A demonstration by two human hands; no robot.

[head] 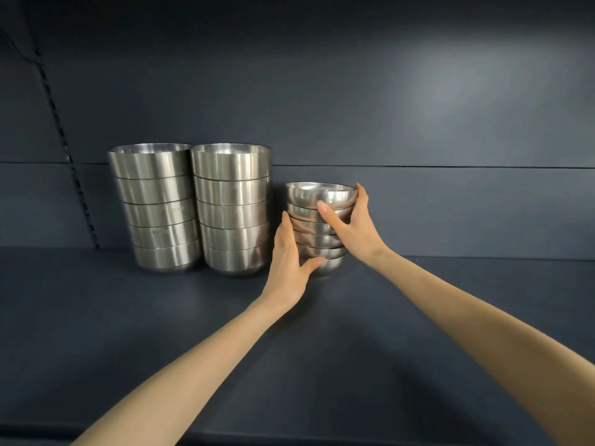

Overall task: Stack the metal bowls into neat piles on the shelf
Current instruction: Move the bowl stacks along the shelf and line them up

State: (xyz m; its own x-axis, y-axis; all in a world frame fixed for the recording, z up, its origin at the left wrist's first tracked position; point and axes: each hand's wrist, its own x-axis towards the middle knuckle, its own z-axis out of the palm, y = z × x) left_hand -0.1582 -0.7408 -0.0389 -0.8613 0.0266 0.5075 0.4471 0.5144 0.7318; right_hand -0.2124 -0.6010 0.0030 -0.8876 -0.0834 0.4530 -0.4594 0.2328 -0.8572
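Two upright five-bowl steel stacks, left stack (154,207) beside right stack (233,209), frame centre-left; shorter rounded-bowl stack (307,196) just right, on shelf (128,317).

- Likely a shop or stockroom: a deep, dark blue shelf (128,333) with a matching panelled back wall (354,91).
- A slotted upright rail (61,136) runs up the wall at left, as on retail shelving.
- Identical metal bowls (231,207) stand in piles.

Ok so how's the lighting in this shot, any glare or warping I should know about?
Head view: soft glare patch on the back panel, upper right; vertical highlight streaks on the tall bowl stacks; mottled reflections on the small bowl stack; wide-angle bend in the slotted upright at left; soft arm shadows on the shelf; no obvious blur.
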